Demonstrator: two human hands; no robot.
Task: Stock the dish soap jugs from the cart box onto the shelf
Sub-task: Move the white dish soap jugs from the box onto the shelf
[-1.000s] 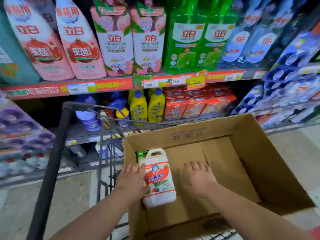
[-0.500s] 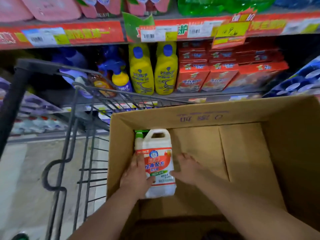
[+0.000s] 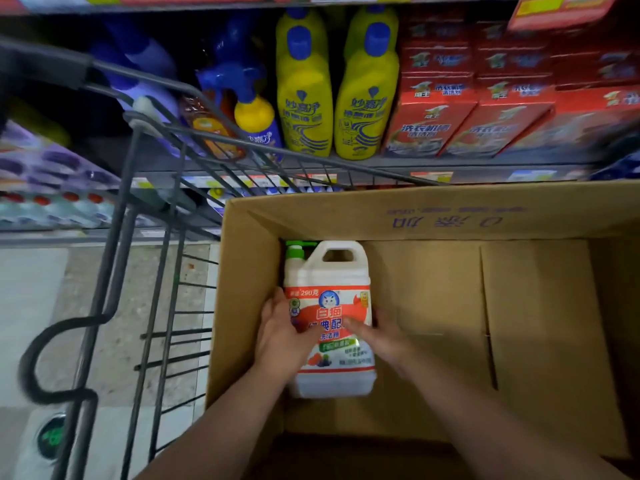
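Cardboard box (image 3: 433, 216) fills my lower right frame, wire cart (image 3: 152, 306) at left. One dish soap jug (image 3: 329, 306) lies in its left corner; my left hand (image 3: 280, 337) and right hand (image 3: 384, 337) clasp its sides, fingers curled.

Shop aisle — stocked shelf (image 3: 346, 166) with price tags, wire cart (image 3: 145, 216)

Dim, even light, perhaps from overhead. The cardboard box (image 3: 433, 216) is sharp at its middle; its near end sinks into shadow. Above and right of it, the red cartons (image 3: 512, 109) smear with motion blur and wide-angle bending.
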